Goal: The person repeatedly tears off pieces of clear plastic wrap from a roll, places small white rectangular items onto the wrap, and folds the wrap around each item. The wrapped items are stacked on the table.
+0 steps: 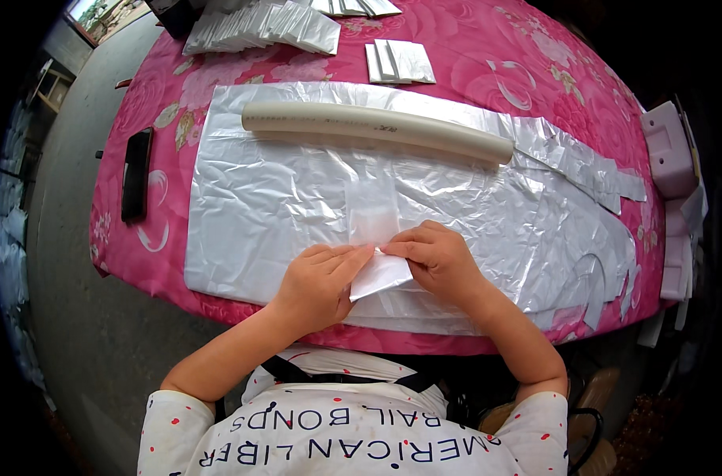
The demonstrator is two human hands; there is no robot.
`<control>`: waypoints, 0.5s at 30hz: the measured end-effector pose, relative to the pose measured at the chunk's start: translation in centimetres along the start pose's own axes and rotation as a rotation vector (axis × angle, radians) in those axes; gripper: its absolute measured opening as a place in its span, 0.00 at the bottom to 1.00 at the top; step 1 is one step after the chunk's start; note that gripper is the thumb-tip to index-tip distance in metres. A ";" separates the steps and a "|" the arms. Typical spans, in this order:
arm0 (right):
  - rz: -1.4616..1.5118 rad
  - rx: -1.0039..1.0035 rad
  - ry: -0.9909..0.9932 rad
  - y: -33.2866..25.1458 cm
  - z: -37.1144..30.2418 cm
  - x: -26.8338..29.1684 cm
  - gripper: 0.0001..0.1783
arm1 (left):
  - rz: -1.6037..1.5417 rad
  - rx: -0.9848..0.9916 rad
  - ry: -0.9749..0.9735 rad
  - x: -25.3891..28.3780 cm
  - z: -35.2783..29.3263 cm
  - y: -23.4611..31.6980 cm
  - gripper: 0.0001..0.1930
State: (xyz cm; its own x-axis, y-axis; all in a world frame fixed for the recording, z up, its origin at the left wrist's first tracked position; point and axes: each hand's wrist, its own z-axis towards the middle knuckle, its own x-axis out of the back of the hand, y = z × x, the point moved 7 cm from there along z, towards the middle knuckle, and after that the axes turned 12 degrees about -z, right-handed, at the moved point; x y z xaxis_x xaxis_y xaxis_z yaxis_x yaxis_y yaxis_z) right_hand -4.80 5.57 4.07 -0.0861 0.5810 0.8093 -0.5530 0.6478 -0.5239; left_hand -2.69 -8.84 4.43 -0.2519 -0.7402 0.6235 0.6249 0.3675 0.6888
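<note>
A thin white plastic bag [381,278] is partly folded, its folded end hanging toward me and a narrow translucent strip running away from it. My left hand [317,284] pinches its left side at the fold between thumb and fingers. From the right, my right hand [438,260] pinches the same fold, and both hands' fingertips nearly meet. Beneath them lies a wide layer of flat, wrinkled white plastic bags [254,226]. Beyond the hands, a long cream plastic pipe [377,131] rests across these bags.
A pink floral tablecloth [488,47] covers the table. Many folded bags [270,30] lie at the far left, and a small pile of folded bags [404,62] at the far middle. A black phone [136,174] lies left. Pale pink plastic containers [668,151] stand beyond the right edge.
</note>
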 end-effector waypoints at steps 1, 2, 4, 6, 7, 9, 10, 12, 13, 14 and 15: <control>0.066 -0.092 0.000 0.7 0.2 0.0 0.11 | 0.024 0.099 -0.014 -0.2 0.2 -0.7 0.23; 0.110 -0.254 -0.069 1.6 0.5 -0.2 0.09 | 0.048 0.197 -0.028 -0.2 0.4 -1.3 0.24; 0.204 -0.571 -0.211 2.7 1.3 -0.4 0.08 | -0.013 0.399 0.003 0.1 0.8 -2.5 0.27; 0.215 -0.659 -0.282 3.3 2.1 -0.7 0.12 | -0.194 0.589 0.091 0.5 1.7 -3.7 0.32; 0.249 -0.719 -0.334 3.6 2.3 -0.8 0.13 | -0.232 0.605 0.106 0.6 2.0 -4.2 0.34; 0.290 -0.781 -0.384 4.1 2.4 -1.2 0.14 | -0.308 0.638 0.136 0.7 2.2 -5.2 0.38; 0.297 -0.784 -0.382 4.4 2.3 -1.4 0.15 | -0.296 0.632 0.120 0.8 2.2 -5.3 0.39; 0.286 -0.794 -0.402 4.6 2.4 -1.6 0.15 | -0.272 0.621 0.089 0.8 2.2 -5.4 0.39; 0.269 -0.800 -0.424 4.5 2.6 -1.6 0.15 | -0.152 0.530 0.133 1.2 2.3 -4.9 0.39; 0.253 -0.806 -0.445 4.5 2.6 -1.6 0.15 | -0.032 0.438 0.175 1.2 2.2 -4.4 0.39; 0.251 -0.803 -0.442 4.5 2.7 -1.5 0.15 | 0.085 0.344 0.216 1.3 2.2 -3.7 0.39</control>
State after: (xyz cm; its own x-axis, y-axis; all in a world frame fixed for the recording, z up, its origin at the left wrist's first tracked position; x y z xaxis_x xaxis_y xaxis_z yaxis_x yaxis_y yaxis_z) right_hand -9.40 6.28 1.18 -0.5222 0.6166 0.5892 0.2447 0.7701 -0.5891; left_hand -6.98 -9.94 3.49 -0.0266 -0.7867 0.6168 0.3444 0.5721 0.7444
